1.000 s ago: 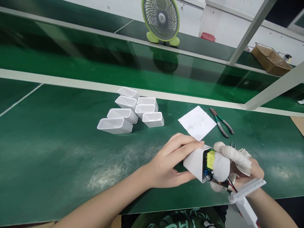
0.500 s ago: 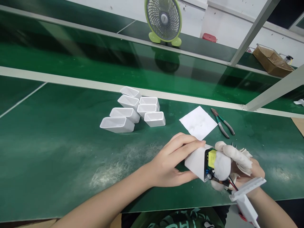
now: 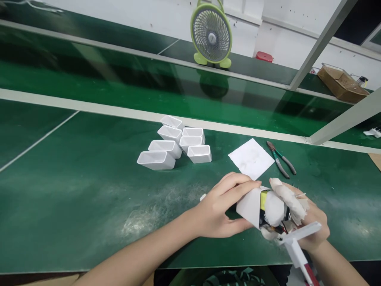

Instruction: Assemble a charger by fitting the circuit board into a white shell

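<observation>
My left hand [image 3: 224, 204] is closed around a white plastic housing [image 3: 249, 206], thumb below and fingers on top. Out of the housing's open right end shows a circuit assembly with a yellow part [image 3: 263, 199]. My right hand [image 3: 309, 214], with white covers on some fingertips, grips this assembly at the housing's mouth; a thumb in a white cover presses on it. Wires and a white plastic piece [image 3: 297, 242] hang below my right hand, near the table's front edge. The inside of the housing is mostly hidden.
Several white open housings [image 3: 156, 159] stand in a group left of centre. A white paper sheet [image 3: 251, 159] and pliers [image 3: 279, 159] lie beyond my hands. On the rear shelf are a green fan [image 3: 212, 37] and a brown box [image 3: 342, 83].
The circuit assembly sits deeper in the housing, with less of it showing. My right hand has moved left towards the housing. The camera view has shifted slightly.
</observation>
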Demonstrator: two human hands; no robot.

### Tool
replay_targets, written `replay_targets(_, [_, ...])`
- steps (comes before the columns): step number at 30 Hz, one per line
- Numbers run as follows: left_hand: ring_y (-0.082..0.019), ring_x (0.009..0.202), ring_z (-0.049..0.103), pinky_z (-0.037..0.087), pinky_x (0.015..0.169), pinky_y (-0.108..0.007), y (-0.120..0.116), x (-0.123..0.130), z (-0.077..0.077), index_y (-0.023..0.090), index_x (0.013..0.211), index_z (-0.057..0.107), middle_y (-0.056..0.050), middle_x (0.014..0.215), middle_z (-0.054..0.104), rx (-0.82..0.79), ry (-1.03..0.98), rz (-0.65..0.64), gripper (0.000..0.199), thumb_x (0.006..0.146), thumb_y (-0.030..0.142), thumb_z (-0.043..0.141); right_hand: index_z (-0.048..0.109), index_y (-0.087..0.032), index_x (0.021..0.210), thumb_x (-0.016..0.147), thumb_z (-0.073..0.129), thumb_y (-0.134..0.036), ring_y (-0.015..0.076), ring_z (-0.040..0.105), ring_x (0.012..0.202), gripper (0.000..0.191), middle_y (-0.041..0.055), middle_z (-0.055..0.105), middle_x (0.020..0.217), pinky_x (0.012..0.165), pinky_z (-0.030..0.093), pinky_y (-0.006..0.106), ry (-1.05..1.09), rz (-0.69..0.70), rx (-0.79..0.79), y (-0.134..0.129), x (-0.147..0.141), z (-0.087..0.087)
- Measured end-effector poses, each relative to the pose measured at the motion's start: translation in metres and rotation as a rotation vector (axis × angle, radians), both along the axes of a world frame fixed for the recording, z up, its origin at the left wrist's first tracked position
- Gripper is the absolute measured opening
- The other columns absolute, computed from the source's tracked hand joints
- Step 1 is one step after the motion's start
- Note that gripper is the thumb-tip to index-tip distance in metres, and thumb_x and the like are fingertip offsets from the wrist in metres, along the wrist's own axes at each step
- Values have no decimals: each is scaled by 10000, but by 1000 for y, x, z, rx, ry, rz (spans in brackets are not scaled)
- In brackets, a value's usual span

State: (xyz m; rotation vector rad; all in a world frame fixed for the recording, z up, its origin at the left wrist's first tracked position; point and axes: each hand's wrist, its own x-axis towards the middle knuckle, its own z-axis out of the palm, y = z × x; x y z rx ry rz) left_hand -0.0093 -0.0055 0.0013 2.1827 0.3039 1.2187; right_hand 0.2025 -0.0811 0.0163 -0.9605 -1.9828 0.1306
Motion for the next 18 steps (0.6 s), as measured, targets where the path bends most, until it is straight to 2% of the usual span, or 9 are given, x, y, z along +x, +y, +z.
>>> replay_targets(2, [-238, 1004, 596, 535, 860, -357, 0, 0, -2, 190, 1373, 440, -132, 1109, 581, -51, -7, -24, 604, 835, 294, 693, 419, -175, 1455, 860, 668, -339, 358, 598, 1186, 666, 146, 675, 1186, 924, 566, 538, -70, 40, 46, 2, 1, 1])
replay_targets(3, [-242, 1014, 596, 537, 863, -360, 0, 0, -2, 203, 1379, 439, -133, 1124, 576, -84, -10, -38, 615, 830, 303, 699, 426, -143, 1449, 853, 675, -384, 373, 573, 1213, 689, 169, 657, 1215, 947, 547, 546, -84, 69, 17, 3, 2, 2])
replay_targets(5, [-251, 1038, 596, 537, 879, -370, 1, -1, -3, 225, 1386, 445, -138, 1165, 567, -167, -12, -69, 624, 825, 318, 703, 394, -145, 1465, 854, 630, -532, 380, 545, 1241, 762, 193, 593, 1315, 971, 524, 538, 16, 109, -164, 4, 2, 3])
replay_targets(7, [-265, 1076, 590, 529, 909, -390, 4, -2, -3, 242, 1386, 459, -143, 1207, 565, -241, -10, -100, 613, 825, 310, 697, 358, -210, 1481, 884, 556, -578, 352, 561, 1230, 728, 176, 533, 1394, 945, 541, 496, 277, 119, -363, 4, 0, 3])
replay_targets(9, [-280, 1121, 583, 515, 944, -412, 7, -3, -2, 256, 1393, 464, -142, 1239, 576, -279, 1, -150, 613, 823, 273, 687, 366, -282, 1467, 897, 581, -519, 312, 592, 1201, 654, 142, 532, 1403, 906, 563, 444, 512, 143, -536, 5, -3, 1])
replay_targets(11, [-292, 1160, 579, 501, 976, -428, 9, -4, -2, 273, 1402, 463, -137, 1271, 589, -289, 26, -207, 633, 814, 238, 696, 418, -324, 1427, 876, 644, -461, 281, 623, 1161, 612, 117, 580, 1357, 884, 572, 411, 632, 199, -745, 8, -7, 0])
replay_targets(14, [-290, 1191, 583, 486, 1010, -427, 12, -3, -3, 307, 1401, 469, -115, 1297, 606, -304, 67, -267, 668, 795, 213, 732, 525, -310, 1337, 802, 745, -408, 268, 644, 1122, 587, 109, 628, 1293, 894, 563, 410, 756, 217, -993, 12, -12, -1])
replay_targets(16, [-286, 1218, 567, 471, 1031, -427, 12, -2, -5, 315, 1359, 516, -104, 1315, 597, -336, 72, -240, 616, 792, 236, 740, 589, -280, 1260, 746, 799, -366, 266, 645, 1112, 562, 107, 649, 1259, 932, 539, 418, 825, 153, -1064, 14, -14, 0])
replay_targets(18, [-276, 1179, 580, 494, 994, -414, 11, 0, -5, 292, 1296, 565, -111, 1324, 569, -407, 78, -120, 531, 793, 281, 735, 618, -267, 1201, 720, 817, -355, 264, 644, 1104, 528, 101, 655, 1245, 958, 517, 426, 903, 73, -1090, 17, -15, 0])
